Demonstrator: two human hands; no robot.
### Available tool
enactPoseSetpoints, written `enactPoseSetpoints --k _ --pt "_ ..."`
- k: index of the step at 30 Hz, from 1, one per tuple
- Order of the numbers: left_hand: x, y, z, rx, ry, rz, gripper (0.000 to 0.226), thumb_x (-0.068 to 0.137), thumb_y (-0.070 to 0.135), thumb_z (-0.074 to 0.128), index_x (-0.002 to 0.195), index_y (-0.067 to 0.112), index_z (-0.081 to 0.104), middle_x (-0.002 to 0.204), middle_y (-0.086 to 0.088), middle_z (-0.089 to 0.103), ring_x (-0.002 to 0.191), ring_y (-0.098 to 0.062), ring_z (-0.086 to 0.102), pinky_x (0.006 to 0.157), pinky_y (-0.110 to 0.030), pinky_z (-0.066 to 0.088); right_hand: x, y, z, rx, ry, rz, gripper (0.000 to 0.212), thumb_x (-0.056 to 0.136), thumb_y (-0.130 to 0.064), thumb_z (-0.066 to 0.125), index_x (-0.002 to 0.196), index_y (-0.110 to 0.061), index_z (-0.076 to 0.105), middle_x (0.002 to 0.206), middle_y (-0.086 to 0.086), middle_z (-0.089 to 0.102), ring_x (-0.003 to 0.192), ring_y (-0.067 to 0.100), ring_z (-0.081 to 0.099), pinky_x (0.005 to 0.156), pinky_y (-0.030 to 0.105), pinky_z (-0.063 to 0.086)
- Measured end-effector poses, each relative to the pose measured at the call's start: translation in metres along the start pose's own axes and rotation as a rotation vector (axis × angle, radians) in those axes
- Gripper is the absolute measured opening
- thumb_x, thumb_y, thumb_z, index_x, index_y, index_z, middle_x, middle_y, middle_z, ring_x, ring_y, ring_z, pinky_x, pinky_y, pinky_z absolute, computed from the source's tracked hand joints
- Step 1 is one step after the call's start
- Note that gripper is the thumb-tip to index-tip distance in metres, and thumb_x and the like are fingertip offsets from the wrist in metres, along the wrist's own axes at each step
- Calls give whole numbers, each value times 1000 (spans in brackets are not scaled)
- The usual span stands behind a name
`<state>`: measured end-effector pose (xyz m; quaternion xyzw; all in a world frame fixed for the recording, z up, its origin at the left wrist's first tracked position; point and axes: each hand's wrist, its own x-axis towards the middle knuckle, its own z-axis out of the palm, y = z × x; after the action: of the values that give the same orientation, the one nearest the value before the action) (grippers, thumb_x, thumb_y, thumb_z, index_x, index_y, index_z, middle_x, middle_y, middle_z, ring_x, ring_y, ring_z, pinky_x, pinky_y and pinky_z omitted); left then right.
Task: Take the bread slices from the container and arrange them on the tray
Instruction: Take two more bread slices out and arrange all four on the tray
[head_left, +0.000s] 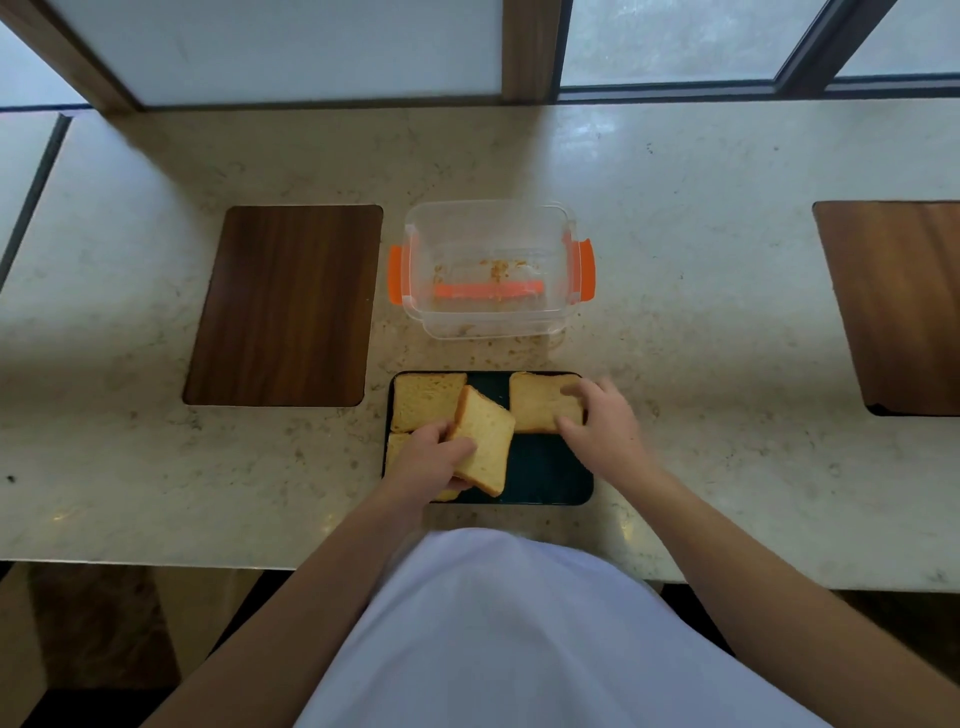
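On a pale marble-like stone counter (675, 312), just in front of the person: a dark rectangular tray (545, 473) with rounded corners. Behind the tray, near but apart: a clear plastic container with orange side clips (488, 270), open on top, holding only crumbs and no bread. On the tray, at the far left corner: a square golden-brown bread slice (423, 400), lying flat. At the far right corner: a second flat bread slice (537, 402), with the right hand (602, 421) resting on its right part, fingers spread and pressing lightly, not closed around it. In the middle: a tilted bread slice (483, 441), raised on edge and gripped by the left hand (431, 457), thumb on the near face and fingers behind. Under the left hand: part of another pale slice (397, 444), mostly hidden. To the left of container and tray: a dark brown wooden rectangular board (285, 306), set flat in the counter. At the far right edge: a second wooden board (904, 306), only partly visible.
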<state>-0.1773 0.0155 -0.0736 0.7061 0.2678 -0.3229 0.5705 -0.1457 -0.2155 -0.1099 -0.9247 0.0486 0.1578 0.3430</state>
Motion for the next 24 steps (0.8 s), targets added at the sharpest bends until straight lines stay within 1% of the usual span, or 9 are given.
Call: enactPoseSetpoints --k 2,4,6,8,10,14,17,21,24 --pt "3 1 0 43 -7 28 51 95 17 57 144 11 43 120 -4 60 101 -19 64 66 -27 58 -19 3 5 184 -34 128 33 93 -22 67 124 -14 64 110 -2 66 102 14 63 80 21 49" --pt "6 3 1 118 -2 58 50 95 16 58 143 10 44 111 2 59 94 -13 63 61 -24 56 -37 5 13 303 -112 226 32 92 -23 68 123 -17 65 105 -6 69 96 8 64 74 19 49" --pt "8 5 1 180 -17 72 48 95 17 59 140 13 46 106 7 57 92 -12 62 60 -22 55 -47 6 20 393 -150 281 35 90 -27 71 124 -21 65 106 -8 70 96 6 65 78 26 56" --pt "10 10 2 215 -85 56 39 93 18 60 131 16 52 111 2 61 95 -16 65 62 -24 58 -48 3 21 514 -161 303 39 88 -32 73 125 -26 64 111 -9 70 100 7 66 86 33 58" --pt "10 19 3 239 -191 37 24 92 19 62 116 19 60 112 -3 66 94 -17 69 68 -27 61 -42 -1 16 689 -226 328 39 86 -39 74 123 -31 62 117 -8 68 106 8 65 86 31 57" --pt "8 35 3 259 -332 58 16 88 20 68 100 30 62 108 -3 71 88 -12 73 71 -26 59 -31 -4 5 961 -385 373 34 88 -37 73 117 -22 69 112 3 76 108 21 71 92 38 57" --pt "13 39 4 161 -273 93 24 87 12 70 109 18 65 112 -8 69 95 -19 71 73 -30 60 -32 1 1 1006 -367 345 28 89 -28 73 113 -13 72 108 5 78 105 22 72 91 37 59" --pt "17 29 5 -139 -129 41 42 82 -6 70 120 2 56 121 -20 61 107 -30 66 90 -41 58 -39 14 0 1075 -271 405 24 91 -20 72 112 -9 70 110 9 76 103 22 73 83 33 60" --pt "18 14 11 -199 -104 -9 44 82 -10 69 122 0 53 118 -22 63 103 -31 69 86 -37 60 -48 20 2 953 -252 456 20 93 -20 70 109 -9 69 111 9 73 93 18 74 74 29 61"
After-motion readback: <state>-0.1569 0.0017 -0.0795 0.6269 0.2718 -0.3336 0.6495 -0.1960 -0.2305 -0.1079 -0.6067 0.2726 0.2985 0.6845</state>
